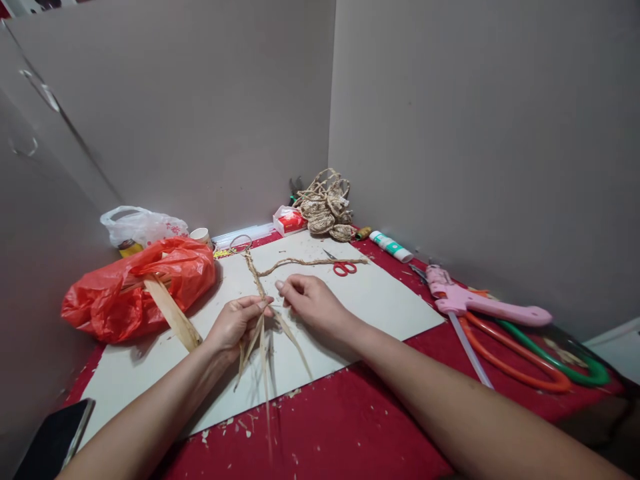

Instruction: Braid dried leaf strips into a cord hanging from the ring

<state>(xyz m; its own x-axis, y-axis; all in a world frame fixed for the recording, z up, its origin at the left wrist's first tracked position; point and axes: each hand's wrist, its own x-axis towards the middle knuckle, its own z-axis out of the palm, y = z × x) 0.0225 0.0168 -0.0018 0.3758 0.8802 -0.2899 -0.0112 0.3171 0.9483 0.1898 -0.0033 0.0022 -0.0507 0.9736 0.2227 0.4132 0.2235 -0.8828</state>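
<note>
A braided straw cord (255,273) runs down the white board, with a wire ring (241,244) at its upper end. My left hand (241,321) is closed, pinching the cord's lower end between thumb and fingers. Loose straw strips (263,353) fan out below that pinch toward the board's front edge. Just to the right, my right hand (313,300) is closed with its fingertips together. A thin, thread-like strand shows faintly between the two hands; its ends are hidden by fingers. A second braided length (305,262) branches right from the cord, under red-handled scissors (345,268).
The white board (390,307) lies on a red cloth (325,427) littered with scraps. A red plastic bag (140,287) with a wide straw strip is left. Bundled straw rope (327,207) stands behind; a pink glue gun (480,300) lies right, a phone (55,437) front left.
</note>
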